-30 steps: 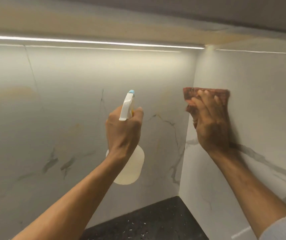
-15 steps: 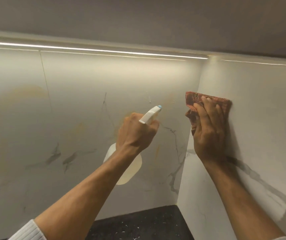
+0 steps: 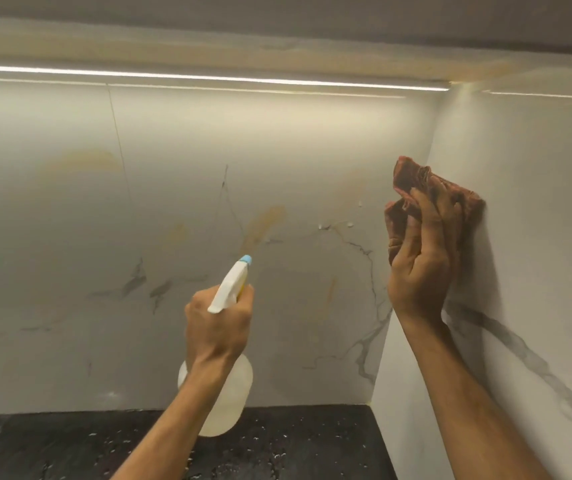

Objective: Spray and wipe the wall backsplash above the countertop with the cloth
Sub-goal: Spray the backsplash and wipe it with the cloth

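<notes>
Left hand [image 3: 218, 327], lower centre of frame: grip closed round the neck of the bottle [image 3: 230, 403]. The trigger is mostly hidden by the fingers. The bottle is held clear of the wall, its translucent body hanging below the wrist. The nozzle [image 3: 245, 260], blue-tipped, points up and away toward the back panel of the backsplash [image 3: 104, 237].

Right hand [image 3: 419, 271], right of centre: grip clamps the cloth [image 3: 411, 174] against the side panel, just right of the inside corner. Fingers lie over the cloth, with the thumb tucked into its folds. The cloth is reddish-brown and bunched, and folds stick out above and left of the fingers.

Backsplash: pale and grey-veined, with yellowish smears at upper left and centre. A few droplets [image 3: 322, 226] sit on the back panel, left of the cloth.

A light strip [image 3: 208, 77] runs across the top of the frame. The bench [image 3: 69, 445], dark and speckled, lies along the bottom and meets both panels.
</notes>
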